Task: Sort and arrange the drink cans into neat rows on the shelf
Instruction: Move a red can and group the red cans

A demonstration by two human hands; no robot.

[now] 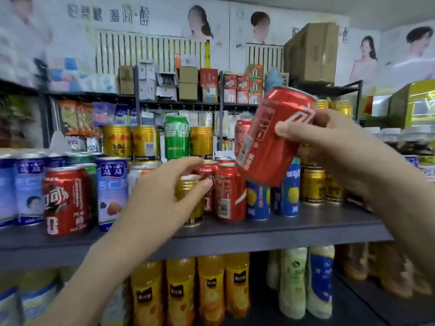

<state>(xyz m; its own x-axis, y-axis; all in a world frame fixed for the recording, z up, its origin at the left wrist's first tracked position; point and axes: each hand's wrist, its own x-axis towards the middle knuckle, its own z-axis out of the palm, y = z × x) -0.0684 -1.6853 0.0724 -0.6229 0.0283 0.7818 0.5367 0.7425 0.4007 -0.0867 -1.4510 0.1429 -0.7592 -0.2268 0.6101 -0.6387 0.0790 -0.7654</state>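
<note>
Gripping a tilted red cola can [275, 137] with thumb and fingers curled round its side, the right hand [334, 147] holds it in the air at 2 o'clock from the picture's middle, its top leaning away toward 1 o'clock. At centre, the left hand [160, 196] pinches a gold can [186, 188] that stands on the grey shelf [259, 238], thumb on the front and fingers over the top.

Standing red cans [229, 194] crowd the gold can at 3 o'clock, just beside it and directly under the raised can. Blue-and-yellow cans [259, 201] follow at 3 o'clock, then more gold cans [313, 187]. At 9 o'clock stand blue-and-white cans [110, 191] and another red can [66, 198]. Behind, at 12 o'clock, a raised row of gold cans [117, 141] and a green can [176, 136] blocks the back.

Bare board runs along the front edge from 5 to 3 o'clock. Orange bottles [209, 290] fill the tier below at 6 o'clock.
</note>
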